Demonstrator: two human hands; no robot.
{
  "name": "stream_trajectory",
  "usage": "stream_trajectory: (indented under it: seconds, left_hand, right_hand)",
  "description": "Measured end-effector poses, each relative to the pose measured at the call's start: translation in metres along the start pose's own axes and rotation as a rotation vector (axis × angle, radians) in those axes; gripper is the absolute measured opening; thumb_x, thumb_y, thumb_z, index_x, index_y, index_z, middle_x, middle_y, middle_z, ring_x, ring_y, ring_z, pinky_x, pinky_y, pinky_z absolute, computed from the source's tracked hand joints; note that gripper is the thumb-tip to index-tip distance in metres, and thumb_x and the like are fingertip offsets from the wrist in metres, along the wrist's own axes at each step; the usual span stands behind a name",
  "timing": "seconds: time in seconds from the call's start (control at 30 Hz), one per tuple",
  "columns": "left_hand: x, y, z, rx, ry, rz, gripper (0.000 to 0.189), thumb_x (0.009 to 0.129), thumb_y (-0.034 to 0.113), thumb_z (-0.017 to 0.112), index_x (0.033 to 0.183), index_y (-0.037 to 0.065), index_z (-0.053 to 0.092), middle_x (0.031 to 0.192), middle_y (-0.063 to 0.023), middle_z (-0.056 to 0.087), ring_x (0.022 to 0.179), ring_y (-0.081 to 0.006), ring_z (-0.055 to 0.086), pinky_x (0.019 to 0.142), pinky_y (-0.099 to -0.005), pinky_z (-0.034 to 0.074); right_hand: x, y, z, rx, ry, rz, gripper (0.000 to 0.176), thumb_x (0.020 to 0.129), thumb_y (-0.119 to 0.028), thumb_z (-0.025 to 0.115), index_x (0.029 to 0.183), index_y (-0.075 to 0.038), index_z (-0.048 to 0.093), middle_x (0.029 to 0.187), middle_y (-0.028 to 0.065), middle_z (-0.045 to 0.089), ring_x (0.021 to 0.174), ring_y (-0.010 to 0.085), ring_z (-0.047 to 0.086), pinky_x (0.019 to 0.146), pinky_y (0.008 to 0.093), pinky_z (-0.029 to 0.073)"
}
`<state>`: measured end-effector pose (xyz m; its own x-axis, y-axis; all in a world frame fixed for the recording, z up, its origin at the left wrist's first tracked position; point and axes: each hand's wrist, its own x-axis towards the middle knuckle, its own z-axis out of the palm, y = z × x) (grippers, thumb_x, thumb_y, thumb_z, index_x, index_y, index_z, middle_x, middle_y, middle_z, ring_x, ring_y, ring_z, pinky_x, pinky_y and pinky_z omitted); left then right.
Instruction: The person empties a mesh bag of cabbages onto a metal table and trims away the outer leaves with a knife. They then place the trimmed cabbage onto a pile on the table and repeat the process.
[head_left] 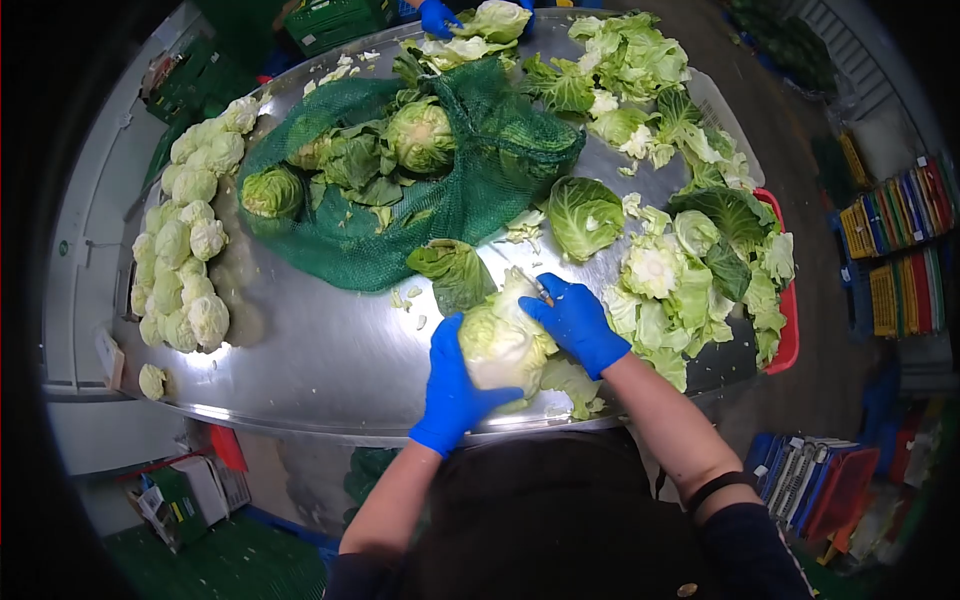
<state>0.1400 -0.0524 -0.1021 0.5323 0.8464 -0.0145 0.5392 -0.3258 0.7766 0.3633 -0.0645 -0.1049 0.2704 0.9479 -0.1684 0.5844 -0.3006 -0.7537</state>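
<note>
A pale, partly stripped cabbage [500, 350] is tilted over the near edge of the metal table. My left hand [450, 385], in a blue glove, grips it from the left and below, thumb along its underside. At its upper right, my blue-gloved right hand [578, 322] is closed by a raised pale leaf; a small brownish bit shows between thumb and fingers, and I cannot tell what it is. Just beyond lies a loose green leaf [455, 275]. More trimmed leaf [572, 388] rests under the right wrist.
Trimmed cabbages [190, 240] line the table's left side. A green net sack [345, 255] with untrimmed cabbages lies in the middle. Loose leaves [650, 335] pile up on the right, over a red crate [788, 325]. Across the table, another person's gloved hand [437, 18] is at a cabbage.
</note>
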Motion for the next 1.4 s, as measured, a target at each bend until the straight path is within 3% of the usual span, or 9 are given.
stream_trajectory:
  seconds: [0.13,0.2,0.33,0.4,0.57,0.83,1.2,1.33,1.4]
  left_hand:
    - [0.008,-0.003,-0.022,-0.036,-0.045,-0.025,0.123,0.048,0.038,0.092,0.144,0.005,0.022,0.136,-0.0255,0.031,0.128,-0.0413,0.033,0.108,-0.0478,0.031]
    - [0.018,0.0,-0.026,-0.135,-0.174,-0.12,0.124,0.049,0.035,0.091,0.146,0.005,0.02,0.138,-0.0253,0.03,0.131,-0.0407,0.031,0.109,-0.0466,0.03]
    - [0.043,0.008,-0.028,-0.024,-0.288,0.114,0.128,0.049,0.034,0.092,0.147,0.003,0.015,0.149,-0.02,0.022,0.138,-0.0352,0.025,0.113,-0.0428,0.024]
    - [0.044,0.004,-0.019,-0.005,-0.134,0.228,0.128,0.052,0.032,0.09,0.149,0.004,0.011,0.154,-0.0195,0.015,0.142,-0.0345,0.018,0.115,-0.0423,0.019]
    - [0.03,0.006,0.03,-0.438,0.01,-0.073,0.123,0.057,0.04,0.088,0.147,0.0,0.013,0.148,-0.0271,0.017,0.137,-0.0409,0.022,0.113,-0.0465,0.024]
    - [0.08,0.031,0.021,0.153,-0.089,0.082,0.125,0.052,0.046,0.087,0.146,0.001,0.018,0.141,-0.0266,0.03,0.131,-0.0402,0.033,0.108,-0.0446,0.032]
    - [0.082,0.052,0.03,0.056,-0.081,-0.08,0.123,0.052,0.052,0.087,0.14,-0.005,0.023,0.139,-0.027,0.033,0.13,-0.0401,0.035,0.107,-0.0453,0.033]
    - [0.073,0.055,0.041,0.132,-0.071,0.081,0.12,0.052,0.05,0.087,0.139,-0.005,0.025,0.136,-0.0267,0.036,0.127,-0.0405,0.037,0.105,-0.0459,0.034]
    - [0.068,0.058,0.045,0.185,-0.026,0.19,0.115,0.051,0.045,0.088,0.137,-0.002,0.028,0.134,-0.0244,0.038,0.125,-0.0392,0.04,0.106,-0.0448,0.034]
  right_hand:
    - [0.017,0.098,0.007,0.154,0.187,0.339,0.029,0.085,-0.035,0.061,0.096,-0.008,0.061,0.083,0.0174,0.067,0.075,0.0359,0.064,0.065,0.0437,0.049]
    - [0.0,0.081,-0.038,-0.374,0.088,0.186,0.033,0.084,-0.035,0.062,0.108,-0.012,0.062,0.079,0.0141,0.067,0.071,0.0332,0.064,0.066,0.0414,0.05]
    - [-0.009,-0.016,-0.029,0.164,0.095,-0.319,0.068,0.082,-0.045,0.067,0.139,-0.013,0.045,0.125,0.0146,0.059,0.102,0.0258,0.063,0.088,0.0365,0.048]
    - [0.0,-0.008,-0.016,0.036,-0.179,-0.172,0.066,0.081,-0.049,0.066,0.137,-0.018,0.048,0.121,0.0155,0.061,0.104,0.0255,0.062,0.087,0.0364,0.048]
    - [-0.009,-0.003,-0.015,0.093,0.117,0.028,0.056,0.08,-0.05,0.067,0.12,-0.01,0.062,0.092,0.0144,0.068,0.081,0.0287,0.066,0.075,0.0375,0.051]
    - [0.026,0.103,-0.017,-0.086,0.244,0.237,0.047,0.082,-0.045,0.064,0.104,-0.004,0.067,0.081,0.0162,0.066,0.077,0.0328,0.065,0.069,0.0412,0.05]
    - [-0.018,0.016,-0.056,-0.037,0.047,-0.123,0.066,0.088,-0.047,0.058,0.144,-0.019,0.036,0.132,0.0157,0.053,0.092,0.0328,0.065,0.08,0.0394,0.052]
    - [0.028,0.022,-0.054,-0.237,-0.192,-0.091,0.055,0.089,-0.051,0.051,0.13,-0.014,0.053,0.119,0.0183,0.061,0.095,0.0355,0.064,0.083,0.0413,0.05]
    - [0.046,0.052,-0.055,-0.17,0.068,0.014,0.051,0.09,-0.052,0.049,0.107,-0.006,0.062,0.093,0.0202,0.065,0.091,0.0382,0.061,0.08,0.0455,0.048]
